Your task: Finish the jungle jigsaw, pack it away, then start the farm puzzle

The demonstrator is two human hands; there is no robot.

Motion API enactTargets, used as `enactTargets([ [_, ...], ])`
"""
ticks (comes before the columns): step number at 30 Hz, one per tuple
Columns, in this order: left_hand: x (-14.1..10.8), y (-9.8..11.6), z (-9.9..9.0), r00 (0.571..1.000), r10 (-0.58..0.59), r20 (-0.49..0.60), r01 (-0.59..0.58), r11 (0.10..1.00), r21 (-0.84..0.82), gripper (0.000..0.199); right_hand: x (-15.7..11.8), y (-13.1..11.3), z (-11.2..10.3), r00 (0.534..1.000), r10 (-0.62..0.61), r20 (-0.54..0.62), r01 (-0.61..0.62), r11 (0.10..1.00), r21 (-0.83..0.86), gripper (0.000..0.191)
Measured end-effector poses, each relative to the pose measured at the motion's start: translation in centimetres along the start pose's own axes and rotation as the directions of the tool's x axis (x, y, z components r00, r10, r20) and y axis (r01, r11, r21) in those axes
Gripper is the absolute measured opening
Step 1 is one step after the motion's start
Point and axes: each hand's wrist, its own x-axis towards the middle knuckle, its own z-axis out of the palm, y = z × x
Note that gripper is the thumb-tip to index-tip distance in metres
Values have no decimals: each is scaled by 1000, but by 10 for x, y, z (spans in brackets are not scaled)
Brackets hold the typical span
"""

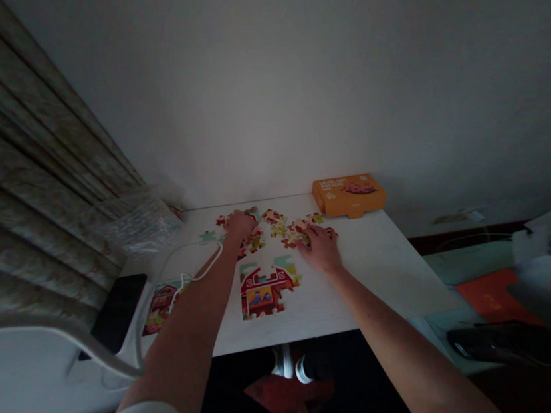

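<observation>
My left hand (240, 225) reaches among loose jigsaw puzzle pieces (254, 241) at the back of the white table. Its fingers point down and are mostly hidden, so I cannot see whether they hold a piece. My right hand (321, 246) lies over another group of puzzle pieces (292, 236), fingers apart and touching them. Between my forearms sits a partly joined puzzle (261, 295) with a red barn; its top middle and right side have gaps. A picture card (160, 308) with a similar red barn lies at the left, partly behind my left forearm and a white cable.
An orange puzzle box (349, 196) stands at the back right against the wall. On the left are a black phone (120, 309), clear plastic wrapping (144, 226) and a white cable (184, 278) crossing near my left forearm. A patterned curtain (14, 165) hangs beyond.
</observation>
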Motion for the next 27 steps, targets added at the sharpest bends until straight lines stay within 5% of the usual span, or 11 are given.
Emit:
enactTargets([
  [10, -23, 8, -10, 997, -57, -57, 20, 862, -506, 9, 0, 2, 1, 996, -37, -77, 38, 999, 21, 42],
  [16, -96, 3, 11, 999, -10, 39, 35, 689, -724, 13, -1, 5, -1, 987, -88, -138, 97, 994, 54, 34],
  [20, -153, -11, 24, 995, 4, 96, 82, 486, -870, 18, -2, 10, -3, 976, -94, -199, 120, 985, 122, 30],
  [24, -195, -27, 32, 991, -80, 106, 126, 301, -945, 23, -6, 10, -6, 964, 5, -264, 70, 960, 272, 32],
  [27, -212, -35, 35, 985, -148, 91, 128, 269, -955, 26, -19, -8, -10, 972, 49, -228, 49, 913, 405, 35],
])
